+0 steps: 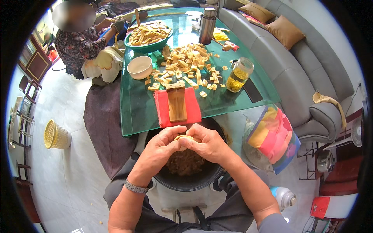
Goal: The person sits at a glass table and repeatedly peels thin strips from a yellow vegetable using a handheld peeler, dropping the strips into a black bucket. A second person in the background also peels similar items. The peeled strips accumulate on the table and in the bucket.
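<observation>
Between the fingertips of my left hand [166, 145] and my right hand [206, 142] is a small pale yellowish strip [185, 138], partly hidden by the fingers. Both hands are above a black tub [186, 186] with brown scraps [185, 163] in its bottom. Just beyond them, a wooden block [177, 107] with an upright piece stands on a red cloth [193, 107] at the edge of the glass table [140, 116]. Pale yellow pieces [189, 58] lie heaped and scattered behind it. More strips [150, 33] fill a green basin [138, 49].
On the table are a white bowl [140, 67], a steel thermos [207, 26], a glass jar [239, 75] and a dark phone [252, 90]. Another person [80, 49] sits at the far left. A colourful cloth bag [274, 137] stands right of the tub; a yellow basket [57, 135] stands left.
</observation>
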Available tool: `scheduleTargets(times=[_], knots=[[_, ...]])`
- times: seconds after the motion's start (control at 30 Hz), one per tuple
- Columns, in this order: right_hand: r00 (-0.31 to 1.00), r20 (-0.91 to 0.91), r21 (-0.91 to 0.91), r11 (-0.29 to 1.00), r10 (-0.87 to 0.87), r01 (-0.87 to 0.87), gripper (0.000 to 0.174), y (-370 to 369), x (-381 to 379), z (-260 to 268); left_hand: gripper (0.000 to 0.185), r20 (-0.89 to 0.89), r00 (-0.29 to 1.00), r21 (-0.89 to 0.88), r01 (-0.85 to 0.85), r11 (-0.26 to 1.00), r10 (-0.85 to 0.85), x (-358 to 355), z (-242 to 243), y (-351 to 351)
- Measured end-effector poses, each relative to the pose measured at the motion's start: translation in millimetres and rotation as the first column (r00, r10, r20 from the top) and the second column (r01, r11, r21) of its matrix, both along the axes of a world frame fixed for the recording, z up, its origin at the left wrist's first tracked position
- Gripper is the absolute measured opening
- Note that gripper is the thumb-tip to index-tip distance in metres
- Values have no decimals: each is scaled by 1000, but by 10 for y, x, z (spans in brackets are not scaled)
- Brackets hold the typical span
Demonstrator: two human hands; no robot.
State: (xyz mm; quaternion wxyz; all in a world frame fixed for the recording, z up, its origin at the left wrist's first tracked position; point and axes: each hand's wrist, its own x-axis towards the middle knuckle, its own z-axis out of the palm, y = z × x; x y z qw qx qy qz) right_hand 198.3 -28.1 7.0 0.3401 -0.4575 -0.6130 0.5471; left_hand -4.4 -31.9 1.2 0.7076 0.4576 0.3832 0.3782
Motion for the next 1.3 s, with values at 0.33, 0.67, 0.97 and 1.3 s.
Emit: scheduleTargets(times=[0.33,0.67,0.97,1.3], knots=[[989,147,377,926,-33,-25,23,79,-7,-100,52,447,892,-95,-26,995,66,40,-54,-27],[998,54,308,951,12,-28,18,-97,-176,-317,43,-268,921,437,-147,887,284,260,-148,-177],[993,-71,214,974,93,-76,31,-139,-188,-39,45,-329,866,484,-188,855,377,173,-139,-170],[990,102,163,980,100,-116,21,-77,4,32,36,-507,674,632,-134,763,538,-55,-113,-84]])
